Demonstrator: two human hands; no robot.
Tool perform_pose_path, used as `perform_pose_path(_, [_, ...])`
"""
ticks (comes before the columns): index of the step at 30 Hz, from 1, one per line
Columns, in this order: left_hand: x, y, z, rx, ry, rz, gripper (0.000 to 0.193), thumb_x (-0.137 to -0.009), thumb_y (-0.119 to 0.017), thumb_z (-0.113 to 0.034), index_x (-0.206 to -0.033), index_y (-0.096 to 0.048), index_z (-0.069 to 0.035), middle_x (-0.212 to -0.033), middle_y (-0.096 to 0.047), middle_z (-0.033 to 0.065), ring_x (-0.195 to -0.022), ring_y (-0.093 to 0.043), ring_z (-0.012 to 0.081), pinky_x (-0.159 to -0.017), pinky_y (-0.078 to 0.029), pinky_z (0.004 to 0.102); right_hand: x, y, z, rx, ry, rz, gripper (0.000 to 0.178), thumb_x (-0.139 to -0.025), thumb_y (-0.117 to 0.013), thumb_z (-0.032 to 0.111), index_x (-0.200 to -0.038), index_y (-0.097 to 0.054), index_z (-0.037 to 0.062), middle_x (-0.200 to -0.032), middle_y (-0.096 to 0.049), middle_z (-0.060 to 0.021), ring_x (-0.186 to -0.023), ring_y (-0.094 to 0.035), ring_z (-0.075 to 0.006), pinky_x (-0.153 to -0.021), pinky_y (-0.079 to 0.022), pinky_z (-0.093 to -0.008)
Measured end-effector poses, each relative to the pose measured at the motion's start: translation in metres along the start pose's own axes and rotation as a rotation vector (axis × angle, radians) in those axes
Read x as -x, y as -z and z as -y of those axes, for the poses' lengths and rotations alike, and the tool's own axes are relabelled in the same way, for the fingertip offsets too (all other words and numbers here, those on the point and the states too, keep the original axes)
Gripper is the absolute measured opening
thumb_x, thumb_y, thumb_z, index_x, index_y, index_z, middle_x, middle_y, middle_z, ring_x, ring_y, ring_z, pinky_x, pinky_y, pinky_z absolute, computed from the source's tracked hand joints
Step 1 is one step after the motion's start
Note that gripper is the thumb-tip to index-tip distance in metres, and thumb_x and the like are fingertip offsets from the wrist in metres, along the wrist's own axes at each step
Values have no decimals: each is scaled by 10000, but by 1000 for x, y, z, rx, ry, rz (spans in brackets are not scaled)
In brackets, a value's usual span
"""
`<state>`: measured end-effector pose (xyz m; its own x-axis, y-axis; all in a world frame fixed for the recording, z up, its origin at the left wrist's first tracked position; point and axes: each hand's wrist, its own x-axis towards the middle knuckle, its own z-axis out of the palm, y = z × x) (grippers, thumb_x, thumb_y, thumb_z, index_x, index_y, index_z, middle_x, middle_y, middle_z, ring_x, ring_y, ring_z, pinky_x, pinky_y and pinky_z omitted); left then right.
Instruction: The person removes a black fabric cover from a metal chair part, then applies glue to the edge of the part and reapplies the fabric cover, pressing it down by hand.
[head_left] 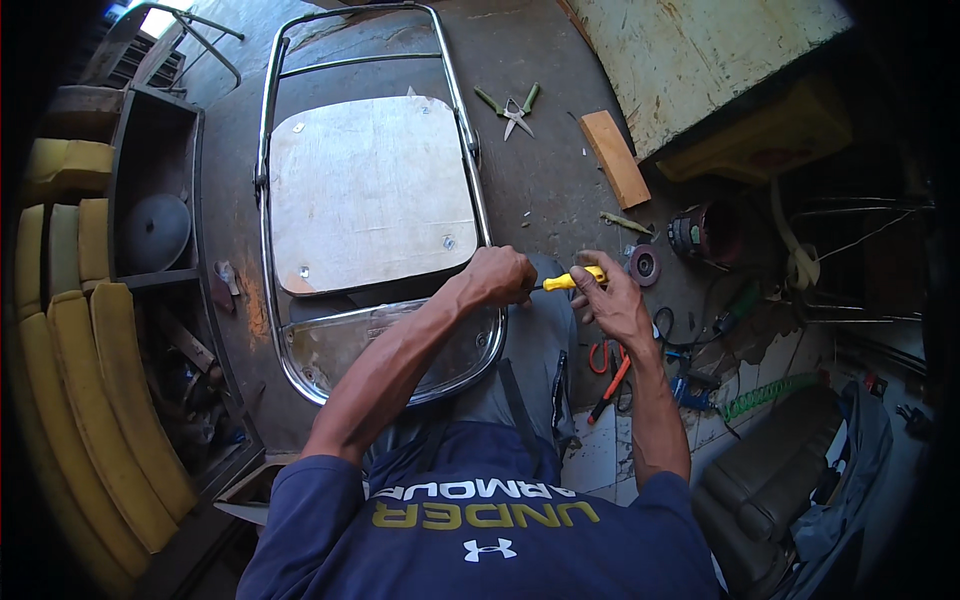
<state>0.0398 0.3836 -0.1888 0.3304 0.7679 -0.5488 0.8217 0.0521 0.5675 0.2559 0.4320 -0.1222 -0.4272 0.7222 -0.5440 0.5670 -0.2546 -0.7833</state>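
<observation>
A chrome-framed folding chair (266, 215) lies in front of me, with a pale, worn seat board (370, 185) showing fasteners near its corners. My left hand (503, 276) is closed in a fist beside the frame's right tube, near the board's lower right corner. What it grips is hidden behind its fingers. To the right, my right hand (616, 305) has its thumb and fingers around the handle of a yellow screwdriver (566, 281). The screwdriver's shaft points left to my left fist; its tip cannot be seen.
Green-handled snips (513, 110) and a wood block (614, 160) lie beyond my hands. Nearby are an abrasive wheel (644, 265), red-handled pliers (610, 383), a tin (705, 235) and a green coiled hose (770, 395). Yellow cushions (130, 380) and a shelf (160, 185) stand left.
</observation>
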Motion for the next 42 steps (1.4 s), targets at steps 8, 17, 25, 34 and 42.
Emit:
perform_pose_path(8, [22, -10, 22, 296, -160, -214, 321, -926, -716, -274, -1167, -732, -62, -1042, -756, 158, -985, -714, 368, -863, -556, 466, 2, -1, -39, -242, 382, -126, 315, -864, -536, -3, -1141, -685, 15, -1107, -648, -79, -1056, -628, -163, -958, -498, -306])
perform_pose_path(17, [118, -47, 51, -56, 240, -583, 226, -955, -652, -252, -1074, -748, -84, -1002, -739, 140, -974, -696, 350, -872, -527, 472, -4, 11, -71, 732, 501, -662, 250, -860, -674, 121, -1100, -735, 83, -1085, -717, -102, -1117, -601, -331, -1001, -465, -465])
perform_pose_path(25, [103, -39, 33, -28, 415, -490, 290, -972, -604, -352, -954, -719, -86, -912, -724, 128, -877, -708, 357, -769, -538, 502, -50, -147, -95, 417, 520, -100, 217, -860, -711, 154, -1053, -729, 57, -992, -731, -161, -1014, -659, -368, -927, -513, -452])
perform_pose_path(34, [104, -43, 36, -50, 403, -496, 304, -976, -590, -364, -967, -705, -82, -943, -722, 143, -884, -708, 367, -769, -540, 503, -68, -142, -83, 372, 238, 94, 199, -851, -713, 211, -1005, -721, 85, -979, -759, -130, -983, -675, -359, -920, -482, -493])
perform_pose_path(42, [98, -81, 34, -202, 161, -756, 186, -872, -654, -188, -1045, -693, -129, -1126, -664, 79, -1247, -566, 280, -1082, -402, 482, -66, -134, -84, 415, 352, 63, 232, -837, -730, 258, -981, -688, 80, -922, -725, -79, -977, -623, -302, -933, -455, -471])
